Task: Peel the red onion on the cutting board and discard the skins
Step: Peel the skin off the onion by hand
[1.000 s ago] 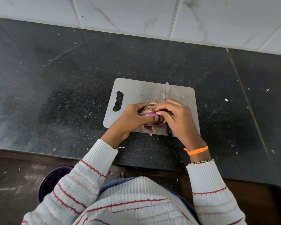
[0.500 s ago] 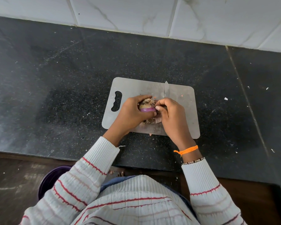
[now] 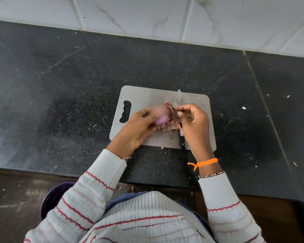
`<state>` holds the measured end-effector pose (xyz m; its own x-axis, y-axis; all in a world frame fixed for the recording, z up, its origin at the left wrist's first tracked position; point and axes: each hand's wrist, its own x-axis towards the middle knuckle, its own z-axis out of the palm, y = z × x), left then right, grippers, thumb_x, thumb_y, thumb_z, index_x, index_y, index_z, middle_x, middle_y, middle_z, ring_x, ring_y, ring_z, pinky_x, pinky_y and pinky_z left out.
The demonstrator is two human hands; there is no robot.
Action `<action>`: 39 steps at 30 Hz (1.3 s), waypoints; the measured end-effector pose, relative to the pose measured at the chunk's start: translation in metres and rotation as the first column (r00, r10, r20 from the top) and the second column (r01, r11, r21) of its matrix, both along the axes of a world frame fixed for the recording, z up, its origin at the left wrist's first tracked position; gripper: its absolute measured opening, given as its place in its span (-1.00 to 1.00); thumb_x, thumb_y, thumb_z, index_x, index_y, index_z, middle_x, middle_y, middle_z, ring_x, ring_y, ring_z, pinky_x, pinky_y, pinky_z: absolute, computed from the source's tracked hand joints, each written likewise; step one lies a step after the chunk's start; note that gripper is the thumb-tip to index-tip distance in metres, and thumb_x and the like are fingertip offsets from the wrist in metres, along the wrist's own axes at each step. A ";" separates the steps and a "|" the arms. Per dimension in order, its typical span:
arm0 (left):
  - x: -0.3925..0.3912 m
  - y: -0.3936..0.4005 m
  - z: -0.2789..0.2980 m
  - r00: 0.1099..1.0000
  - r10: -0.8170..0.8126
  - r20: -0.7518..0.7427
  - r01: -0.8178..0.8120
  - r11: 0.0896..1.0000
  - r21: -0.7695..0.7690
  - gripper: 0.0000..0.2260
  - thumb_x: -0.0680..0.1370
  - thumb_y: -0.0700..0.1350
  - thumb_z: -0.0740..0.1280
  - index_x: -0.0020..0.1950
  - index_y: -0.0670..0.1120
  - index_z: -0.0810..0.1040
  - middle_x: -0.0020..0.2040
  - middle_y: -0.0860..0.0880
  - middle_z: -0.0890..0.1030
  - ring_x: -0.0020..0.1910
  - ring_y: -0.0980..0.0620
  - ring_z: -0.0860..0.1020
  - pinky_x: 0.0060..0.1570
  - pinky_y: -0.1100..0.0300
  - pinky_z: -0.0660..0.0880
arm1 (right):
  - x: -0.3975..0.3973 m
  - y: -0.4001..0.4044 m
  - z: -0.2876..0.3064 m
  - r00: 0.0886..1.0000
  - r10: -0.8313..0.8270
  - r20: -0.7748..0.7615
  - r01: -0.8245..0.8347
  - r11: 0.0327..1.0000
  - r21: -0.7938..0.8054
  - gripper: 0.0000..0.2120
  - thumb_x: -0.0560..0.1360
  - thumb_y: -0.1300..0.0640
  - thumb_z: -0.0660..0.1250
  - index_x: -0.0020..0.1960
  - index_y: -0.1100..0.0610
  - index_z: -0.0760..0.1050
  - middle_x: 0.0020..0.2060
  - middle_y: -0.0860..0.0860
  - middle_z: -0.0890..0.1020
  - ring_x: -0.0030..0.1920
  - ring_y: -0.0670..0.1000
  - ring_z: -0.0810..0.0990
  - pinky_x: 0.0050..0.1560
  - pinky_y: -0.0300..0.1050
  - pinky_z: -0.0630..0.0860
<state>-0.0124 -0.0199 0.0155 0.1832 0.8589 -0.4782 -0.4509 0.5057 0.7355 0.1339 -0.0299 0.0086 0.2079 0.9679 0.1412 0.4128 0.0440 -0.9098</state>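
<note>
A red onion (image 3: 162, 114), pale purple where its flesh shows and blurred by motion, sits over the grey cutting board (image 3: 147, 97). My left hand (image 3: 139, 128) grips it from the left and below. My right hand (image 3: 194, 122) pinches the brown papery skin (image 3: 172, 123) that hangs off the onion's right side. Loose skin lies bunched on the board between my two hands.
A knife lies on the board, its blade tip (image 3: 179, 97) pointing away and its black handle (image 3: 182, 142) near the front edge, under my right hand. A purple bin (image 3: 54, 195) stands on the floor at lower left. The dark counter (image 3: 60, 102) ends at a tiled wall.
My right hand has drawn back to the right, pulling skin off the onion. More bare purple flesh shows, and the onion has turned in my left hand.
</note>
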 end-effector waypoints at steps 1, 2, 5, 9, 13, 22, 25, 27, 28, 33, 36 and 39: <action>-0.001 0.001 0.001 0.999 0.002 0.039 -0.001 1.000 -0.012 -0.82 0.51 -0.19 0.28 0.07 -0.24 0.49 -0.06 -0.14 0.60 -0.14 0.05 0.60 -0.19 0.30 0.60 | -0.002 -0.001 0.000 0.999 0.007 -0.033 -0.007 1.000 -0.004 -0.85 0.50 0.30 0.27 -0.08 0.11 0.57 -0.16 -0.08 0.64 -0.10 -0.09 0.62 -0.02 -0.11 0.58; -0.002 0.001 0.002 0.997 -0.001 0.077 0.002 1.000 -0.014 -0.84 0.53 -0.16 0.25 0.02 -0.23 0.50 -0.12 -0.12 0.62 -0.17 0.06 0.61 -0.22 0.30 0.60 | -0.004 -0.002 0.001 0.997 0.013 -0.080 -0.014 1.000 -0.004 -0.86 0.52 0.26 0.26 -0.05 0.10 0.58 -0.13 -0.06 0.65 -0.07 -0.07 0.63 0.01 -0.06 0.58; -0.001 -0.001 0.003 0.984 -0.004 0.179 0.008 1.000 -0.021 -0.79 0.56 -0.09 0.19 -0.04 -0.22 0.52 -0.27 -0.07 0.67 -0.29 0.12 0.64 -0.33 0.33 0.57 | -0.012 -0.005 0.004 0.980 0.050 -0.190 -0.049 0.999 0.013 -0.88 0.50 0.13 0.33 0.02 0.10 0.57 -0.03 -0.02 0.67 -0.01 -0.06 0.63 0.03 0.00 0.59; 0.000 0.000 0.002 0.991 0.012 0.136 -0.009 1.000 -0.021 -0.86 0.52 -0.10 0.24 -0.06 -0.18 0.43 -0.16 -0.10 0.58 -0.34 0.14 0.62 -0.35 0.35 0.56 | -0.018 -0.010 0.011 0.991 0.041 -0.125 -0.028 0.994 0.102 -0.83 0.45 0.17 0.41 0.02 0.20 0.58 -0.03 0.00 0.67 -0.06 -0.20 0.63 -0.10 -0.31 0.56; 0.002 -0.001 0.001 0.995 0.048 0.083 -0.048 0.999 -0.003 -0.89 0.52 -0.17 0.26 -0.17 -0.15 0.38 -0.16 -0.11 0.54 -0.32 0.12 0.61 -0.36 0.35 0.56 | -0.018 -0.010 0.011 0.999 0.042 -0.013 -0.039 0.983 0.179 -0.85 0.42 0.15 0.45 -0.08 0.23 0.61 -0.17 0.00 0.69 -0.16 -0.19 0.65 -0.17 -0.36 0.55; 0.002 -0.003 -0.002 0.998 0.031 0.062 -0.030 0.999 -0.027 -0.85 0.50 -0.12 0.29 -0.05 -0.18 0.39 -0.08 -0.13 0.54 -0.16 0.04 0.56 -0.29 0.32 0.58 | -0.010 -0.007 0.004 0.995 0.067 0.077 -0.085 0.963 0.256 -0.94 0.40 0.32 0.42 -0.13 0.26 0.63 -0.18 0.05 0.67 -0.15 -0.15 0.63 -0.14 -0.40 0.53; 0.001 -0.002 -0.003 0.996 0.042 0.073 -0.038 0.998 -0.043 -0.84 0.49 -0.10 0.30 -0.08 -0.17 0.39 -0.08 -0.15 0.55 -0.15 0.02 0.57 -0.31 0.32 0.58 | -0.010 -0.008 0.003 0.996 0.062 0.058 -0.074 0.972 0.225 -0.93 0.46 0.30 0.37 -0.11 0.23 0.62 -0.17 0.06 0.68 -0.15 -0.14 0.62 -0.15 -0.37 0.53; 0.001 -0.002 -0.003 0.995 0.054 0.088 -0.049 0.997 -0.052 -0.83 0.49 -0.10 0.30 -0.08 -0.17 0.38 -0.07 -0.15 0.54 -0.15 0.02 0.57 -0.30 0.31 0.59 | -0.009 -0.009 0.003 0.997 0.075 0.011 -0.076 0.981 0.179 -0.91 0.49 0.25 0.34 -0.06 0.20 0.62 -0.14 0.04 0.69 -0.13 -0.14 0.64 -0.14 -0.32 0.56; 0.001 -0.002 -0.003 0.994 0.058 0.092 -0.053 0.997 -0.054 -0.83 0.49 -0.10 0.30 -0.07 -0.17 0.38 -0.06 -0.16 0.54 -0.15 0.02 0.57 -0.29 0.30 0.59 | -0.010 -0.010 0.004 0.996 0.089 -0.010 -0.086 0.982 0.169 -0.91 0.49 0.23 0.36 -0.05 0.19 0.62 -0.13 0.02 0.68 -0.11 -0.14 0.64 -0.13 -0.30 0.57; 0.001 -0.003 -0.001 0.994 0.054 0.098 -0.048 0.997 -0.059 -0.82 0.51 -0.10 0.29 -0.03 -0.19 0.38 -0.05 -0.16 0.53 -0.14 0.02 0.57 -0.25 0.30 0.60 | -0.013 -0.009 0.002 0.997 0.077 0.029 -0.082 0.966 0.245 -0.92 0.43 0.25 0.41 -0.08 0.18 0.63 -0.15 -0.02 0.65 -0.09 -0.14 0.63 -0.07 -0.25 0.57; 0.000 -0.003 -0.001 0.994 0.055 0.094 -0.048 0.996 -0.072 -0.68 0.49 -0.09 0.32 0.12 -0.23 0.34 -0.01 -0.18 0.53 -0.13 0.01 0.57 -0.25 0.29 0.60 | -0.014 -0.009 0.001 0.996 0.035 0.079 -0.057 0.954 0.295 -0.94 0.43 0.27 0.41 -0.11 0.21 0.64 -0.17 0.01 0.66 -0.11 -0.12 0.63 -0.07 -0.25 0.57; 0.000 -0.004 -0.001 0.995 0.057 0.087 -0.050 0.996 -0.079 -0.60 0.44 -0.05 0.36 0.15 -0.23 0.34 0.00 -0.19 0.53 -0.10 -0.02 0.57 -0.23 0.29 0.60 | -0.017 -0.008 0.001 0.989 0.007 0.148 -0.058 0.938 0.342 -0.97 0.42 0.29 0.41 -0.15 0.25 0.62 -0.19 0.06 0.66 -0.15 -0.13 0.60 -0.10 -0.39 0.51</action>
<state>-0.0119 -0.0237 0.0148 0.1829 0.8299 -0.5271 -0.5410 0.5326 0.6508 0.1171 -0.0383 0.0094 0.1306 0.8601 0.4931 0.5299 0.3598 -0.7680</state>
